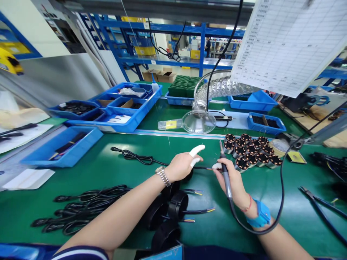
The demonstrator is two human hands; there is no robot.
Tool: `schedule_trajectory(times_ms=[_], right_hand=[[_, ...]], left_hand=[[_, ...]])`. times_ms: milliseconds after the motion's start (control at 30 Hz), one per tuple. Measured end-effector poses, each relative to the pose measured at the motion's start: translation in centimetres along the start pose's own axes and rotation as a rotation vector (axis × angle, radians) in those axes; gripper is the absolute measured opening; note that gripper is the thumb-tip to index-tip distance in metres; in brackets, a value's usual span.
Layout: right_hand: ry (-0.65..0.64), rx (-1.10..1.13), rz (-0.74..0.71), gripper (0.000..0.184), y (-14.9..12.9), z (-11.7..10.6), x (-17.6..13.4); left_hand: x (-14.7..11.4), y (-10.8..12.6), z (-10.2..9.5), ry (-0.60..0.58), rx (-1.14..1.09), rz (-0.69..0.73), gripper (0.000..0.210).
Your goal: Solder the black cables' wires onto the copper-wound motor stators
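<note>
My left hand [182, 165] wears white finger cots; its index finger stretches out and its thumb stands apart from it. A black power cable [141, 158] runs under this hand toward the right one. Whether the hidden fingers touch the cable, I cannot tell. In my right hand [233, 182] is a soldering iron [226, 177], tip upward. The cable's stripped wire end [210, 168] lies close to the right hand's fingertips, one in a white cot. Beyond the iron, several round copper-wound motor stators [251, 150] stand grouped. Black plastic rings [177, 205] with cable ends lie below my left hand.
Several coiled cables [78, 207] lie at the left on the green table [130, 141]. Blue bins [63, 146] stand behind them. A clear fume hood [199, 122] hangs mid-table. Pliers [322, 206] rest at the right. The iron's cord loops beside my right wrist.
</note>
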State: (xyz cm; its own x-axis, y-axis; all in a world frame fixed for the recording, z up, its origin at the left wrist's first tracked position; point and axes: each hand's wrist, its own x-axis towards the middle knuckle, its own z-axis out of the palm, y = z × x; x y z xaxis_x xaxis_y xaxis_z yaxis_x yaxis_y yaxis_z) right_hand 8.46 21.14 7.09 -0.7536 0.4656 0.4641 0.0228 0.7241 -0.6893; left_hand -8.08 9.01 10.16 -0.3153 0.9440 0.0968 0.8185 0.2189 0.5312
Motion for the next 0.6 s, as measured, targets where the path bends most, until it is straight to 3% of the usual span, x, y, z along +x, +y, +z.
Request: schedule_trajectory(times_ms=[100,300,600], right_hand=[[0.052,0.06,0.045,0.03,0.0,-0.1,-0.1],[0.07,0.245,0.161,0.035,0.5,0.1,-0.2],[0.113,0.172,0.112,0.032,0.5,0.0,0.0]], left_hand=[[0.3,0.7,0.0,-0.042,-0.011,-0.023,0.025],[0.5,1.6,0.1,-0.177,0.033,0.081,0.03],[0.7,0.3,0.2,-0.119,-0.131,0.044,0.031]])
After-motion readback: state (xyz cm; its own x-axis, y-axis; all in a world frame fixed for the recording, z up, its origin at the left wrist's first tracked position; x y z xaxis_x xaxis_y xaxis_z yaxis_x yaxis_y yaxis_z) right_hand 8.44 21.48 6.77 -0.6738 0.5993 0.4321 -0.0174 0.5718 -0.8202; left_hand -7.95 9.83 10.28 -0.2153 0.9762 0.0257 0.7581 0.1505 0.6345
